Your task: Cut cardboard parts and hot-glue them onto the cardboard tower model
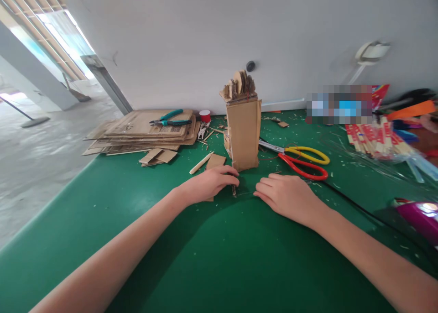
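Forearms [119, 244]: they come in from the near edge, left and right, and meet near the middle.
Left hand [208, 184]: fingers narrow, holding a small cardboard strip [234, 191] on edge at the table, just near of the box.
Right hand [290, 199]: curled, fingertips pinched together, it seems on the end of a thin strand [245, 193] which reaches toward the strip.
Cardboard box [243, 137]: upright, just beyond the hands; its tall walls are already formed, and thin cardboard discs [240, 82] stand in a row on top.
Not joined: the strip is apart from the box; I judge this small part unfinished. How much remains, I cannot tell.
Loose pieces: a flat cardboard piece [216, 160] by the left hand, a wooden stick [201, 163] to its left.
Scissors [283, 152]: right of the box, with yellow and red handles.
Far left: stacked cardboard sheets [137, 127], with pliers [176, 122] on top; a red roll [205, 117] beside.
Right side: packaged sticks [379, 139] far, a purple tool [417, 219] nearer.
Table [205, 267]: green, with scattered scraps.
Room: a pale wall [191, 44] behind, a grey floor [27, 167] at left.
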`<state>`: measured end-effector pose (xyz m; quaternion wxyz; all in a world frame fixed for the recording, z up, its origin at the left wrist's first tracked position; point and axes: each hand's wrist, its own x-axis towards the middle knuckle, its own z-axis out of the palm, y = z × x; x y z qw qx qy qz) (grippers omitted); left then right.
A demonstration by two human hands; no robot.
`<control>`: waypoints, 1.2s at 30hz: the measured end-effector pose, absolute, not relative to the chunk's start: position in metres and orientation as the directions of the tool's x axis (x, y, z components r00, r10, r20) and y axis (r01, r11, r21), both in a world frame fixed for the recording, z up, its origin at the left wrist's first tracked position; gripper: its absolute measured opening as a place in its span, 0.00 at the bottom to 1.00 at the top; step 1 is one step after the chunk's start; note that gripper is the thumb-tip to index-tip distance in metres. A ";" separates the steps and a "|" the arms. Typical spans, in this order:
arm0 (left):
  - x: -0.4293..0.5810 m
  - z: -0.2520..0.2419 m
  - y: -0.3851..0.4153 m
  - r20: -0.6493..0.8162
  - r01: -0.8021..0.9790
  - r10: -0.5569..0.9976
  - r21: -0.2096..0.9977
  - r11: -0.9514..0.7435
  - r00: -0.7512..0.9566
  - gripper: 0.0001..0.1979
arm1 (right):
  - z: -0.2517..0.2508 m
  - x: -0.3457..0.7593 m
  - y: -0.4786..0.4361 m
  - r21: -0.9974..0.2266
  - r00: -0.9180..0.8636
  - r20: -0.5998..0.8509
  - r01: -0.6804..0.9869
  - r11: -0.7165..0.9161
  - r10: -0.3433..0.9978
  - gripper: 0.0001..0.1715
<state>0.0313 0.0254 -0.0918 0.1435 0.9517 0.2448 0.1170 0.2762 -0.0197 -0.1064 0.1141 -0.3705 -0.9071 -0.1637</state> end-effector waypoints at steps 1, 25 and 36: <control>0.031 -0.092 0.025 0.152 0.431 0.500 0.335 -0.838 0.853 0.17 | -0.106 0.276 -0.020 0.211 -0.698 0.320 0.712 0.670 0.641 0.15; 0.034 -0.092 0.023 0.137 0.470 0.544 0.361 -0.805 0.828 0.17 | -0.104 0.284 -0.017 0.198 -0.687 0.461 0.696 0.690 0.561 0.17; 0.042 -0.073 0.011 -0.077 0.330 0.750 0.924 -0.194 0.657 0.11 | -0.105 0.291 -0.017 -0.066 -0.515 0.651 0.694 0.717 0.558 0.10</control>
